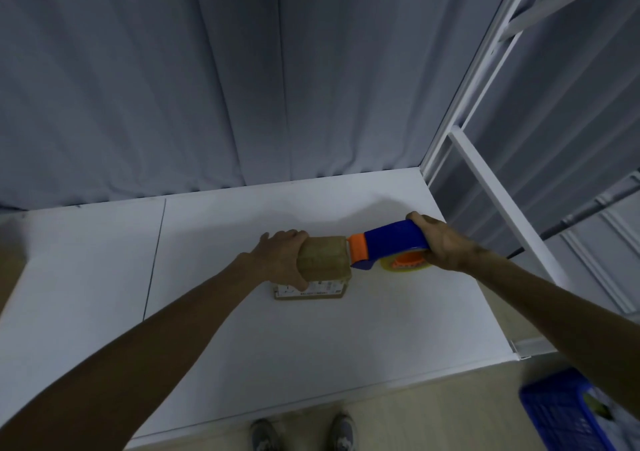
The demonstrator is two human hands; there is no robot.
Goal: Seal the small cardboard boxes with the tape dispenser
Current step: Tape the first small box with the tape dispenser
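Left hand (pixel 280 258): fingers curled over the top left end of the small cardboard box (pixel 323 255), thumb on its near side, gripping it. Forearm runs in from the lower left.

Right hand (pixel 445 242): wrapped around the blue body of the tape dispenser (pixel 394 239), gripping it firmly. The dispenser lies level just right of the box. Its orange nose (pixel 358 246) touches the box's right edge. The tape roll (pixel 406 264), yellowish with an orange core, shows under the blue body, near the palm.

Box: sits on the white table (pixel 242 339), mid-surface. Top looks glossy, with tape already over it. Nearer than the box top there is a cardboard face with a white printed label (pixel 313 288). Cannot tell whether this is the box's own near side or a second box beneath.

Beyond the box: grey curtain (pixel 207 86) hanging to the table's far edge. Right of the box, past the dispenser: white metal frame (pixel 485 190) rising at the table corner. Nearer than the box, off the table edge: pale floor, two grey shoes (pixel 266 434), and to the right a blue plastic crate (pixel 561 416), contents blurred.
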